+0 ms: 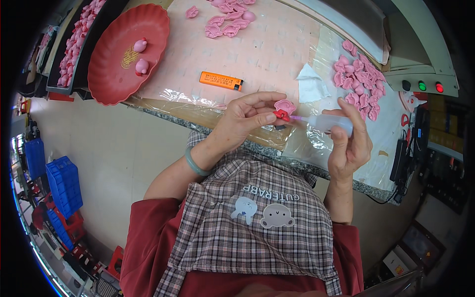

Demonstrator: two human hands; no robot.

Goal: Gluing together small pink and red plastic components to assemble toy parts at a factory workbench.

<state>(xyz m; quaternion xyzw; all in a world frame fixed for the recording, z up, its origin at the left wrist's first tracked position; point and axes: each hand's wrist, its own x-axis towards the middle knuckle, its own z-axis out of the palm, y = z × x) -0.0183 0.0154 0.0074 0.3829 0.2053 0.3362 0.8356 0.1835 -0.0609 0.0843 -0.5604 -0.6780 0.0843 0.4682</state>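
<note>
While the left hand [245,119] pinches a small pink moulded piece [285,105] with a red bit [281,116] between thumb and fingertips, the right hand [349,141] is wrapped around a small clear squeeze bottle [330,123], its thin nozzle pointing at the red bit just beyond the left fingertips. The piece looks light and probably rigid, small enough to slip or twist, so a pinch on its edges seems safest. The bottle looks soft-walled; a grip round its middle should give control. More pink pieces [360,81] lie beyond the right fingers; an orange lighter [221,80] and a red dish [106,74] lie beyond the left.
</note>
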